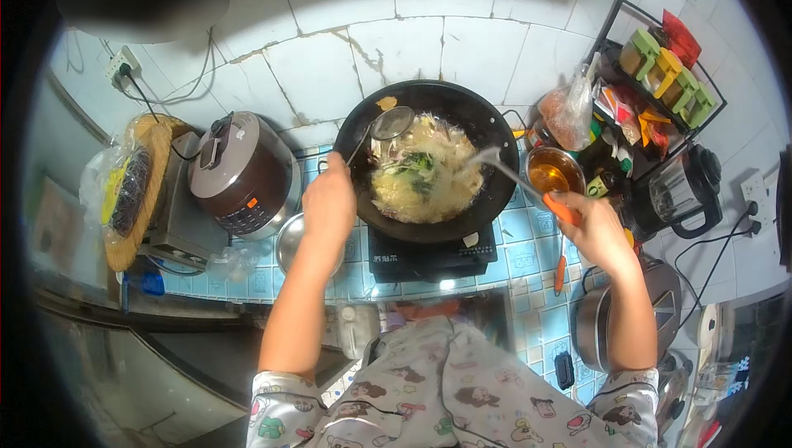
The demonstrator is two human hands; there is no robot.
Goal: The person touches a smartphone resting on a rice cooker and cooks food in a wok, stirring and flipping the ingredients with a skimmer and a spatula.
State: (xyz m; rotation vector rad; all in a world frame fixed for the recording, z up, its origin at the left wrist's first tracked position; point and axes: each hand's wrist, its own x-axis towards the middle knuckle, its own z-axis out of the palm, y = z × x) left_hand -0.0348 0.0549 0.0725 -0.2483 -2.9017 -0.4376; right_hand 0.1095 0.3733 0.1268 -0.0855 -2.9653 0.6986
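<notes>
A large black wok (427, 234) stands on a black induction cooker (433, 259). Pale shredded food with a dark green clump (417, 172) in its middle bubbles in the liquid inside. My left hand (329, 200), at the wok's left rim, grips the thin handle of a round skimmer (393, 123), whose head is over the food's back left edge. My right hand (597, 231) is closed around the orange handle of a metal cooking utensil (516, 179). Its blurred head is at the food's right side; whether it touches the food I cannot tell.
A metal bowl of amber liquid (552, 172) stands right of the wok, close to the utensil's shaft. An electric pressure cooker (241, 169) and a metal lid (294, 247) are at left. A blender (671, 191) and a spice rack (665, 86) stand at right.
</notes>
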